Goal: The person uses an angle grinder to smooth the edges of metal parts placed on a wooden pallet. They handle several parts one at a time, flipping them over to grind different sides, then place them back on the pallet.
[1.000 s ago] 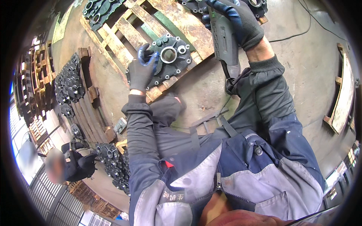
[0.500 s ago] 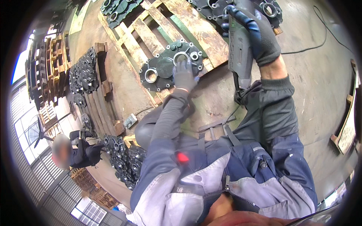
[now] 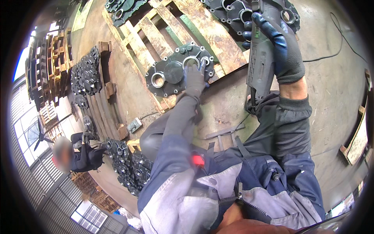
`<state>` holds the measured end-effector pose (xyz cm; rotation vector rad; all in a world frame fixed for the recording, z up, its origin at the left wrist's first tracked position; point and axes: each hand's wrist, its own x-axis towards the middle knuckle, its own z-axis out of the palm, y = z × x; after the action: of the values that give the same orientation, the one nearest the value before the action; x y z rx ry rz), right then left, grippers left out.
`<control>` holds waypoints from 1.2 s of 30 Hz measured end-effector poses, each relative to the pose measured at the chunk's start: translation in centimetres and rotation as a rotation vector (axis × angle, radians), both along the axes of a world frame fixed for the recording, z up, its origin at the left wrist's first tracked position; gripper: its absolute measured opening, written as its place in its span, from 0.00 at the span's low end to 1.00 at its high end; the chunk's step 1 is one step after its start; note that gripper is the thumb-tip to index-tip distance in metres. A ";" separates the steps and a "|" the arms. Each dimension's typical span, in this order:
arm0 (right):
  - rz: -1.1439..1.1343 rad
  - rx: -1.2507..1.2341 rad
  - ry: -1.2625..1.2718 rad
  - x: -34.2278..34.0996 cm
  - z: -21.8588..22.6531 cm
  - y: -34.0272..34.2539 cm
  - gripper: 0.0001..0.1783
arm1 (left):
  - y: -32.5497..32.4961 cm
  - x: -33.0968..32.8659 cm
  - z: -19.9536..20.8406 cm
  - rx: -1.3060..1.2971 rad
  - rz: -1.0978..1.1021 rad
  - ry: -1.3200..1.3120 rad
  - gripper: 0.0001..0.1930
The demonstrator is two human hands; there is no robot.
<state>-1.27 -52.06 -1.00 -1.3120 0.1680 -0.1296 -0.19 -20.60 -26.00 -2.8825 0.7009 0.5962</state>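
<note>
A dark green cast gearbox cover [image 3: 172,73] with round machined bores and bolt holes along its rim lies flat on the near end of a wooden pallet. My left hand [image 3: 195,76], in a grey glove, rests on this cover beside the middle bore. Its fingers are stretched out, one reaching to the small bore at the right. My right hand [image 3: 287,54], in a grey glove with blue fingers, is wrapped round the body of a dark grey corded power tool [image 3: 260,68]. The tool's cord end points toward me; its working end is cut off at the top edge.
Further covers [image 3: 124,9] lie at the far end of the pallet [image 3: 212,31]. Stacked castings [image 3: 87,72] and a seated person [image 3: 83,154] are at the left. A black cable [image 3: 329,55] crosses the floor at the right, near a leaning wooden board [image 3: 355,142].
My left hand has shifted slightly right, with a finger now at the small bore. The power tool and my right hand appear a little farther right and lower, as the whole view shifts slightly.
</note>
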 end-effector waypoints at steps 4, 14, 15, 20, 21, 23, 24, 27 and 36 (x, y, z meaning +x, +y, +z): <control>-0.005 -0.044 -0.018 0.1 -0.3 -0.2 0.19 | -0.3 0.1 1.2 0.010 -0.015 0.052 0.57; -0.024 0.100 0.137 0.2 0.2 -0.4 0.21 | -0.1 -5.6 8.4 -0.083 -0.167 0.224 0.51; -0.031 0.177 0.170 0.4 -0.2 -0.5 0.22 | -0.5 -4.8 11.1 -0.069 -0.177 0.269 0.52; -0.076 0.096 0.110 0.0 0.2 -0.5 0.23 | 0.7 3.1 16.4 -0.314 -0.121 0.361 0.56; -0.092 0.115 0.118 0.0 0.2 -0.6 0.23 | 0.7 5.7 16.1 -0.333 0.006 0.453 0.51; -0.106 0.176 0.123 0.1 0.5 -0.3 0.24 | 1.8 11.8 15.4 -0.357 0.234 0.540 0.40; -0.097 0.062 0.081 0.2 0.0 -0.8 0.24 | 0.4 12.9 16.4 -0.460 0.356 0.465 0.33; -0.060 -0.121 0.008 0.6 -1.4 -1.3 0.25 | 2.2 20.0 13.7 -0.470 0.335 0.358 0.28; -0.098 -0.060 0.063 1.9 -0.6 -0.1 0.21 | 5.2 29.1 8.6 -0.142 0.225 0.051 0.30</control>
<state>0.62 -52.17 -1.64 -1.3685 0.2842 -0.1777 28.92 -15.44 -17.40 -3.1142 0.4445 0.6730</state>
